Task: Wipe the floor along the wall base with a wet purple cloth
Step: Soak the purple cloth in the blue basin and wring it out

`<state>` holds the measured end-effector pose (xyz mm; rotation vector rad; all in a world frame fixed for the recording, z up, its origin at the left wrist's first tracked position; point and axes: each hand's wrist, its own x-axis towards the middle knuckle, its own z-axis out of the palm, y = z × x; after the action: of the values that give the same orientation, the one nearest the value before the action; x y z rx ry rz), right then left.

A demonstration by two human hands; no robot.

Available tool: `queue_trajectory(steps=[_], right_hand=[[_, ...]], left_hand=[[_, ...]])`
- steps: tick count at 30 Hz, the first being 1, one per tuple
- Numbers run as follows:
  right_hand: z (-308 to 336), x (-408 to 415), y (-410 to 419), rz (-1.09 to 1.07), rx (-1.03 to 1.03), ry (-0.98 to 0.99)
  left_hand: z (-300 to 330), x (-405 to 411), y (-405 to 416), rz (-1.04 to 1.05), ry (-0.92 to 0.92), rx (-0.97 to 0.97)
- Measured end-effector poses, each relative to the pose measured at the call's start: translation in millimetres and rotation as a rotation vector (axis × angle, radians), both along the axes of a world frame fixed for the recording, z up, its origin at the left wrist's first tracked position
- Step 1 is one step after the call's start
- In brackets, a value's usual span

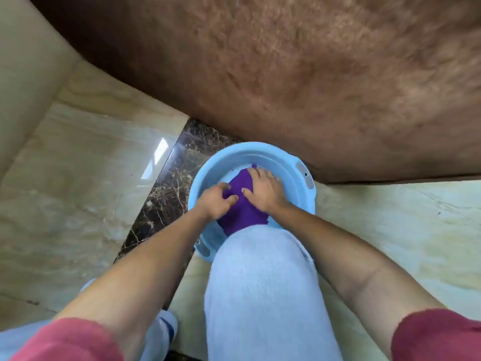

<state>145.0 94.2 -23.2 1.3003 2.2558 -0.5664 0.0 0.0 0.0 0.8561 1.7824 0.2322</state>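
A purple cloth (243,208) lies bunched inside a light blue plastic basin (234,158) that stands on the floor against the brown wall. My left hand (216,200) pinches the cloth's left side with curled fingers. My right hand (264,190) presses down on its upper right part, fingers spread over it. The near part of the cloth and basin is hidden behind my knee in pale trousers (263,282). Water in the basin cannot be made out.
A brown textured wall (299,74) fills the top. A cream marble floor (73,178) spreads left, with more floor (390,217) to the right. A dark veined marble strip (171,183) runs beside the basin. A beige wall (23,74) rises at far left.
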Motion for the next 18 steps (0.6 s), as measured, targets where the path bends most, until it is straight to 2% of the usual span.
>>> queue_trajectory(steps=[2,4,6,8,10,12,15,17,18], right_hand=[[-19,4,-2,-0.06,0.1,-0.013],[-37,13,-7,-0.105,0.146,-0.012],[-51,17,-8,-0.167,0.155,0.0],[-58,19,-8,-0.241,0.153,-0.008],[-60,19,-8,-0.344,0.08,-0.023],[-54,12,-5,-0.435,-0.011,0.043],[-27,-4,3,-0.467,-0.113,0.286],[2,-17,9,-0.512,-0.212,0.465],[20,-24,12,-0.543,-0.257,0.539]], left_hand=[[-27,3,4,-0.028,0.017,0.008],[-47,8,0,-0.15,0.06,-0.052],[-58,18,-3,-0.297,0.106,-0.074],[-63,27,-8,-0.309,0.113,-0.071],[-68,32,-11,-0.238,0.092,-0.045],[-69,32,-9,-0.153,0.065,-0.061],[-59,34,2,0.027,-0.027,-0.099],[-44,28,7,0.223,-0.125,-0.018],[-35,22,8,0.233,-0.16,0.035]])
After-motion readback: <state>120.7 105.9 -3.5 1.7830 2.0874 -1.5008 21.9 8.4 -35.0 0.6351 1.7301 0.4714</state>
